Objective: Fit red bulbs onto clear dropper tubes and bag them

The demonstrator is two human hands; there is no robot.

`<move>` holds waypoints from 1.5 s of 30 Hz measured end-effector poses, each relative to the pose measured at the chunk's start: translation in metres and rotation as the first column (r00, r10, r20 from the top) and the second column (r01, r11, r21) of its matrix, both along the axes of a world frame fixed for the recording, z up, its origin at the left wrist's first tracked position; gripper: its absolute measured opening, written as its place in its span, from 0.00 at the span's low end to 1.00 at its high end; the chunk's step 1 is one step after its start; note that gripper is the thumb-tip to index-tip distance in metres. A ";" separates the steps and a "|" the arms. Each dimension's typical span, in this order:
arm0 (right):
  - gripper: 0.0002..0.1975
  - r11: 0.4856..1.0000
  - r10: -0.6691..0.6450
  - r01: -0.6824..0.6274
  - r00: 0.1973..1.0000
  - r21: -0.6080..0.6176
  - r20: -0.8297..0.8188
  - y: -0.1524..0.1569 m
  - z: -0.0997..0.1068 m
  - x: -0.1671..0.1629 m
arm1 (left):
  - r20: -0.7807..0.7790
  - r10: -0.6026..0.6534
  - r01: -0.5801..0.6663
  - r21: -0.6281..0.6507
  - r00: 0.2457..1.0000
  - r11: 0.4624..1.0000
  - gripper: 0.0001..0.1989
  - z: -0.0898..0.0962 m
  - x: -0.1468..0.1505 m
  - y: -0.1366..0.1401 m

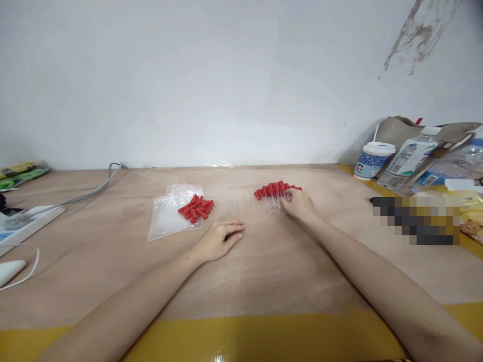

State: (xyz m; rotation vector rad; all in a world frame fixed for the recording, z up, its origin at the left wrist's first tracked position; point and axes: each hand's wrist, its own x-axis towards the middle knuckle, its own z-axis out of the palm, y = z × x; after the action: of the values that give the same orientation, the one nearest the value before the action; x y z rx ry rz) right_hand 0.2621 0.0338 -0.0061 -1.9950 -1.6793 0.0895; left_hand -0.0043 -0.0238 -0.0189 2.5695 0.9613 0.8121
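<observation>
My left hand rests on the wooden tabletop, its thumb and fingers apart with nothing between them. Just beyond it lies a row of clear glass dropper tubes. Red rubber bulbs sit in a loose heap to their left, on clear plastic zip bags. On the right, several droppers with red bulbs fitted lie side by side, tubes toward me. My right hand is at the right part of this row, fingers closed on a dropper. The hand covers part of that dropper and its neighbours.
A paper cup, a plastic bottle and yellow packaging crowd the right side, near a pixelated dark object. A power strip with a grey cable lies at left. A wall closes off the back.
</observation>
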 end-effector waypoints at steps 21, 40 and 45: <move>0.12 0.987 0.112 -0.095 0.984 -0.127 0.136 0.014 0.006 -0.089 | 0.006 -0.024 0.024 -0.011 1.000 1.000 0.14 0.003 0.001 -0.002; 0.10 0.933 0.360 -0.361 0.929 0.000 -0.082 -0.060 -0.009 -0.034 | -0.005 0.799 -0.774 0.245 0.601 0.584 0.11 0.024 -0.054 0.044; 0.09 0.929 0.371 -0.370 0.926 0.024 -0.066 -0.058 -0.016 -0.041 | -0.027 0.797 -0.777 0.204 0.604 0.596 0.11 0.022 -0.051 0.046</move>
State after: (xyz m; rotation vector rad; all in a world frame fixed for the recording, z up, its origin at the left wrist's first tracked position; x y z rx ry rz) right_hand 0.2212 -0.0239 -0.0223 -1.6217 -1.9857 0.2793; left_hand -0.0555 0.0226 0.0031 2.2560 2.2521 0.9683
